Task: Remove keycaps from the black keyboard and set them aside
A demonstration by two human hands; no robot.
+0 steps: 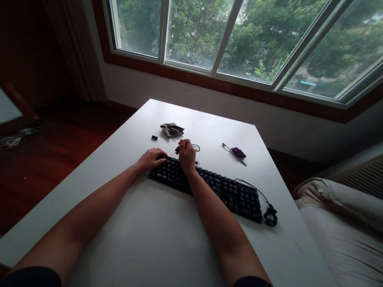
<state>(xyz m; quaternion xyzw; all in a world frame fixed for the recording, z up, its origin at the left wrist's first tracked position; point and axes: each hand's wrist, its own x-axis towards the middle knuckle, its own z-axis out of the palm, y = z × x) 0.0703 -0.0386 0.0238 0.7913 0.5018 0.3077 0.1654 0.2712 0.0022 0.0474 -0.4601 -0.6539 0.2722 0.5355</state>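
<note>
A black keyboard point(212, 182) lies at a slant across the white table. My left hand point(151, 159) grips its upper left corner, thumb and fingers pressed against the edge and end keys. Above the keys near that corner, my right hand point(186, 155) is closed in a pinch around a thin wire tool point(174, 154). Its wire end points down toward the keys by my left fingers; most of its handle is hidden in the hand. A dark curved loop point(196, 147) shows just behind the right hand, and I cannot make out whether it belongs to the tool.
Small black pieces point(154, 137), apparently keycaps, lie left of a crumpled grey cloth point(171, 130). A thin pale stick point(229, 148) lies by a purple bundle point(238, 152) at the back right. The keyboard's cable point(270, 216) is coiled at its right end. A covered seat point(344, 235) stands right of the table point(124, 249).
</note>
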